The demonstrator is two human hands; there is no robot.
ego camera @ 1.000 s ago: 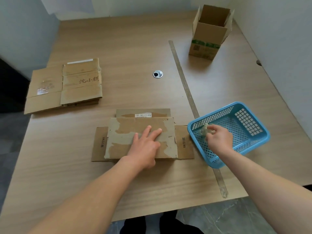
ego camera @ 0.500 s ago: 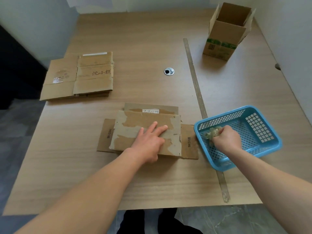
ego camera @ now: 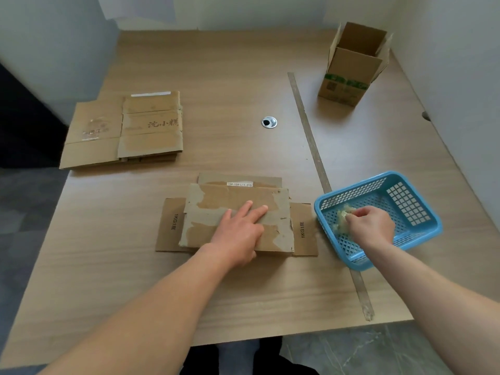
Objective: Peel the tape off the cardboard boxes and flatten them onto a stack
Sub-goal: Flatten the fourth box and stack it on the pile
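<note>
A flattened brown cardboard box [ego camera: 235, 217] is pressed by the flat left hand [ego camera: 239, 234]; crumpled clear tape [ego camera: 341, 216] is gripped by the right hand [ego camera: 372, 226] inside a blue plastic basket [ego camera: 414, 209].

a plain office-like room: a wooden desk [ego camera: 216, 77] with a cable grommet [ego camera: 269, 122], bare white walls [ego camera: 446, 36], tiled floor [ego camera: 365, 353].

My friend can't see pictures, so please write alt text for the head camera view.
A person's left hand presses a flattened cardboard box on a table while the right hand holds wadded tape inside a blue basket. An open box stands behind.
</note>
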